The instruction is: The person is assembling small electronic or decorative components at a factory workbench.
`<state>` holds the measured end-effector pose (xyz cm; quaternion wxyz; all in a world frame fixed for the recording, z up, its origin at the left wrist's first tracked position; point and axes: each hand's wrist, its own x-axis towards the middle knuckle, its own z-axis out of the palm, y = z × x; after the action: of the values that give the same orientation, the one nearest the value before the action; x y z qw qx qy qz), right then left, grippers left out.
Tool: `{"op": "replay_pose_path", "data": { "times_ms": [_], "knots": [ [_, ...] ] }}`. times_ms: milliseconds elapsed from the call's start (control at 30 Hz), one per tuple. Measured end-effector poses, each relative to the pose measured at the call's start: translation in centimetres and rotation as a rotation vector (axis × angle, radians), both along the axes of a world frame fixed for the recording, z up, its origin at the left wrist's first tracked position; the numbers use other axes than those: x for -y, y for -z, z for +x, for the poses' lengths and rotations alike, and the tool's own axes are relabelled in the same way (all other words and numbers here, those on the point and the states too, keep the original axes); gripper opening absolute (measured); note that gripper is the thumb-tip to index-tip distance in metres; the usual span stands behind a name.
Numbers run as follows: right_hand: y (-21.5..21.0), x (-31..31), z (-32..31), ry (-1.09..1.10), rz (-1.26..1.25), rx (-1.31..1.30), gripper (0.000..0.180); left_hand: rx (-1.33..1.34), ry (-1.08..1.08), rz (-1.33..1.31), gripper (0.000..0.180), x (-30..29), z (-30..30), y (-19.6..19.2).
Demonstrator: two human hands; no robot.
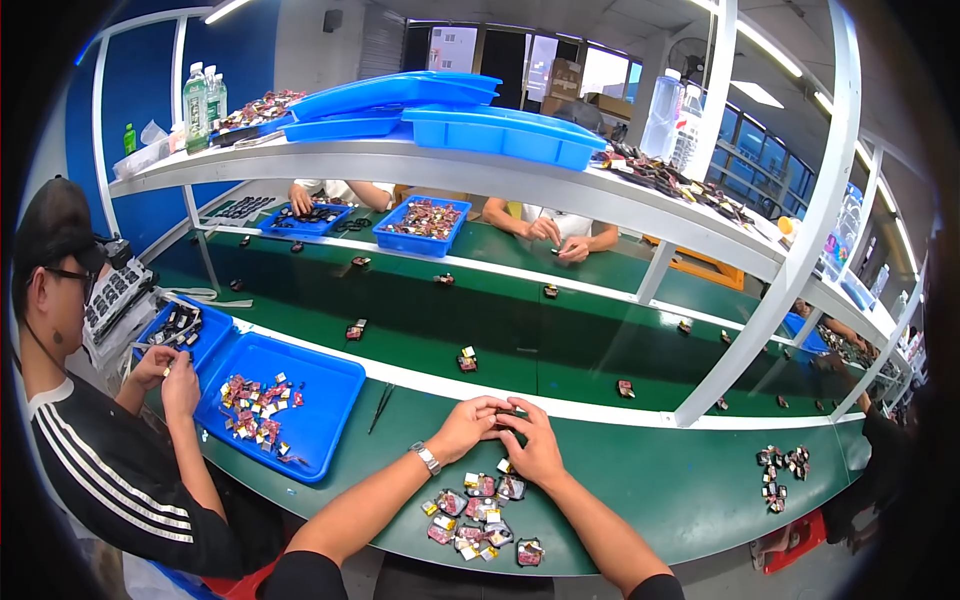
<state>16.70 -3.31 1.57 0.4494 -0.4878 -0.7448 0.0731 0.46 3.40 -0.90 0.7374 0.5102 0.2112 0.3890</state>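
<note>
My left hand (466, 430), with a metal-banded watch on its wrist, and my right hand (536, 447) meet above the green bench. Between their fingertips they pinch a small dark part (508, 413); my fingers cover most of it, so its kind is hard to make out. Just below my hands lies a loose pile of small red circuit boards (480, 512) in dark housings, with yellow and white tabs. A pair of dark tweezers (380, 408) rests on the bench left of my left hand.
To the left stands a blue tray (345, 375) holding several boards, beside a co-worker (110, 450). Ahead, a green conveyor belt (560, 345) carries scattered boards. A white shelf (620, 205) with blue trays spans above it. More boards (775, 475) lie at the right.
</note>
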Motion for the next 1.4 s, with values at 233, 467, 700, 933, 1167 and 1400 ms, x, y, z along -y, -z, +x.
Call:
{"op": "replay_pose_path", "data": {
  "times_ms": [233,467,700,933,1167,1400],
  "knots": [
    [-0.4,-0.1,0.8,0.093,0.133,-0.015,0.019,-0.080,0.026,-0.051,0.031,0.8,0.2,-1.6],
    [-0.7,0.4,0.4,0.091,0.177,0.026,0.020,-0.053,0.042,-0.090,0.031,0.6,0.0,-1.4],
    [-0.7,0.0,0.2,0.096,0.223,0.033,0.022,-0.066,0.009,-0.064,0.026,0.7,0.2,-1.2],
    [-0.2,-0.2,0.5,0.090,0.094,-0.164,0.015,-0.125,-0.069,0.012,0.024,1.1,1.0,-1.6],
    [0.2,0.0,0.0,0.104,0.110,-0.145,0.011,-0.248,-0.154,0.173,0.022,1.3,0.9,-0.4],
    [-0.4,0.3,0.5,0.091,0.051,-0.283,0.010,-0.113,-0.048,0.162,0.029,1.3,1.2,-0.9]
  ]
}}
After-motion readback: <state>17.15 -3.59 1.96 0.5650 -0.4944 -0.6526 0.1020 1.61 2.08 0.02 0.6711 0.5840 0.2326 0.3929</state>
